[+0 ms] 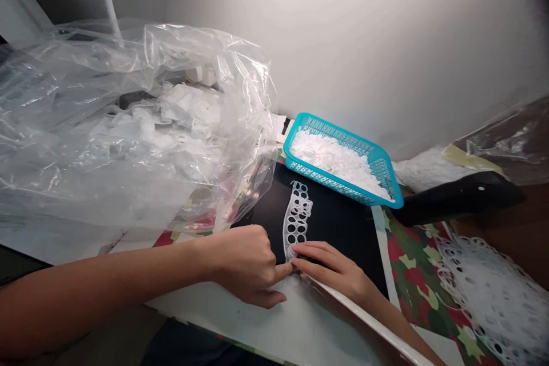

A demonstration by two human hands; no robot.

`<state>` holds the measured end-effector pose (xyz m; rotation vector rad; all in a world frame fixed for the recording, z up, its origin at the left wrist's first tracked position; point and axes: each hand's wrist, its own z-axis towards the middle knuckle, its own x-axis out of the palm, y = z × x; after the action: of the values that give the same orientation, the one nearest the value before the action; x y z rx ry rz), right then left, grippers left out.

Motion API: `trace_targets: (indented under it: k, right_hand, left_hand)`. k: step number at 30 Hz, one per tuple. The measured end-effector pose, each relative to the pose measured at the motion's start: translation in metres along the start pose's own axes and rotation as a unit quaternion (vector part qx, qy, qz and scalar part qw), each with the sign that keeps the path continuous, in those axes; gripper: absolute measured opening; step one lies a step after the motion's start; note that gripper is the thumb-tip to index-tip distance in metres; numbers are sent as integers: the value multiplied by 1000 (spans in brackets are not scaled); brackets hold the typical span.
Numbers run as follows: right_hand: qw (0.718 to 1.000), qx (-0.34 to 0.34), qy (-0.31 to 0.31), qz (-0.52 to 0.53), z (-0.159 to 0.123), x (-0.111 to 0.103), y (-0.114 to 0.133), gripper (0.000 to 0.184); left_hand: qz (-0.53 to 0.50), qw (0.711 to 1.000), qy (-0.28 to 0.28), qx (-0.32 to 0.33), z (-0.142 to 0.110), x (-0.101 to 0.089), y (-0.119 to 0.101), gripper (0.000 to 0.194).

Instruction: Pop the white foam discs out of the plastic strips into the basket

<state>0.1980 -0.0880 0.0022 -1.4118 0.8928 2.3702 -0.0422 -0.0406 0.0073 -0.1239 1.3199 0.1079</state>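
Note:
A translucent white plastic strip with rows of round holes (295, 220) lies on a black mat (343, 234). My left hand (253, 266) reaches in from the left, index finger stretched to the strip's near end and thumb apart. The other left fingers are curled under and partly hidden. From the right, my right hand (338, 271) lays its stretched fingers on the same near end, fingertips close to the left index finger. Its thumb is hidden. Small clear pieces below the fingertips are too blurred to make out.
Behind the mat stands a turquoise basket (343, 183) of small white pieces. A large clear plastic bag (206, 154) with white scraps fills the left. On the right, a heap of holed plastic strips (501, 303) lies on a patterned cloth (412, 274), near a black object (463, 197).

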Motion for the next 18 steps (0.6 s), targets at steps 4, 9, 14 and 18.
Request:
trace_targets:
  k: [4,9,14,18]
  right_hand:
    - [1000,1,15,-6,-1,0,0,30]
    - [998,-13,-8,-56,3,3,4,29]
    - [998,17,-34,-56,3,10,8,34]
    - [996,35,-80,-30,5,13,9,34]
  left_hand:
    - [-5,1000,4,-9,0,0,0,32]
    - [-11,1000,10,-18,1,-1,-1,27]
    - [-21,999,15,-28,0,-1,-2,32]
    - [-32,999,6,-21,-1,1,-2,41]
